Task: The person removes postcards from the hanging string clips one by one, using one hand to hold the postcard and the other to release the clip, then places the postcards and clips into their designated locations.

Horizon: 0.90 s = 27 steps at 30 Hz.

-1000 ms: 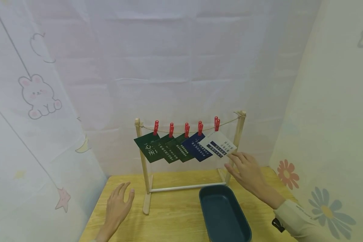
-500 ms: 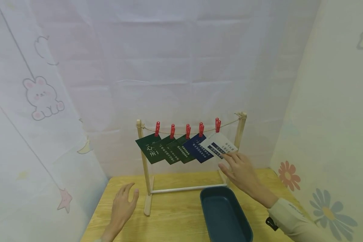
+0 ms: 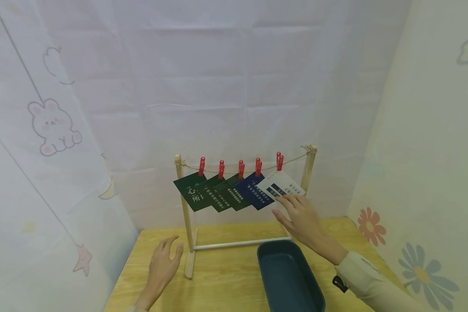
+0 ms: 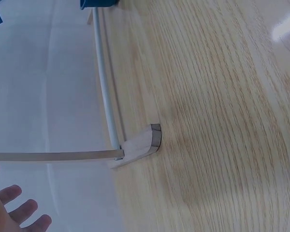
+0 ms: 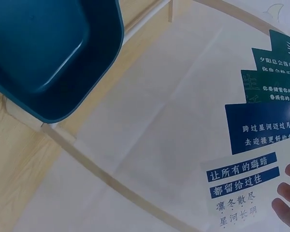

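Note:
My right hand (image 3: 302,223) is raised with loosely extended fingers in front of the lower edge of a white card (image 3: 277,178), overlapping it in the head view. In the right wrist view its fingers (image 5: 289,212) appear beside the white card's printed side, pinching nothing. That card hangs last on the right, after a dark blue card (image 3: 254,193) and several green cards (image 3: 189,188). Red clothespins (image 3: 240,170) clip the cards to a twine line (image 3: 296,157). Low at the left, my left hand (image 3: 164,264) hovers with fingers spread, holding nothing, near the rack's left post (image 3: 186,221).
A dark teal plastic tub (image 3: 292,277) stands in front of the rack's right side. The wooden rack's white bottom bar (image 3: 238,243) runs just above the wood-grain table (image 3: 214,286). Printed fabric hangs behind and at both sides.
My right hand has shifted left across the front of the white card's lower part. The left hand has drifted slightly right, closer to the rack post. Cards and clothespins stay put.

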Motion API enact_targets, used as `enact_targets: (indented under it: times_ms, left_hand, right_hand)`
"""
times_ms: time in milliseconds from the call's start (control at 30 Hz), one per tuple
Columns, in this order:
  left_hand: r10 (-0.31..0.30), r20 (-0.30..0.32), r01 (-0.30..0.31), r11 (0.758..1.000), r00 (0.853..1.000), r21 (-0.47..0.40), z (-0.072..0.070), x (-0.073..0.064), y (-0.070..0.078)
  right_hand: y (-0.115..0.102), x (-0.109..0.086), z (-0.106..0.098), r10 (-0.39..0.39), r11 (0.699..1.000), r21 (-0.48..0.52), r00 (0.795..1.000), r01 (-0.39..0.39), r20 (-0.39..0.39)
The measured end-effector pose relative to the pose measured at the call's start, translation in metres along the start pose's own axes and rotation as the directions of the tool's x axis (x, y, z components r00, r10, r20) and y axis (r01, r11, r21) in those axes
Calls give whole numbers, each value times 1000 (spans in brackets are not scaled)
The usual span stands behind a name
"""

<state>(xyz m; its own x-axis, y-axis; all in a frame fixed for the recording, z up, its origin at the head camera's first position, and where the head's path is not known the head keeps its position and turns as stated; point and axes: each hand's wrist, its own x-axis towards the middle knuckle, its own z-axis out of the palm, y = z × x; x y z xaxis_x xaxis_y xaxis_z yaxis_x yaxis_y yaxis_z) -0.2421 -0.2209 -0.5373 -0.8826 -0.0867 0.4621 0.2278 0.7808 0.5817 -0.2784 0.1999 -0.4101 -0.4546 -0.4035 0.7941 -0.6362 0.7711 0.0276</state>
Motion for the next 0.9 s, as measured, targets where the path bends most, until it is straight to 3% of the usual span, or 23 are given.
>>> enact_targets:
  times_ms: [333, 667, 900]
  left_hand:
    - [-28, 14, 28, 1000, 1000, -9, 1, -1, 0]
    - [-40, 10, 40, 998, 999, -43, 1, -2, 1]
    - [-16, -7, 16, 998, 1000, -53, -1, -4, -1]
  right_hand:
    - [-10, 18, 0, 22, 1000, 23, 1000, -21, -15]
    - [-19, 41, 1, -26, 998, 56, 999, 27, -18]
    - [-25, 56, 5, -82, 995, 49, 993, 87, -89]
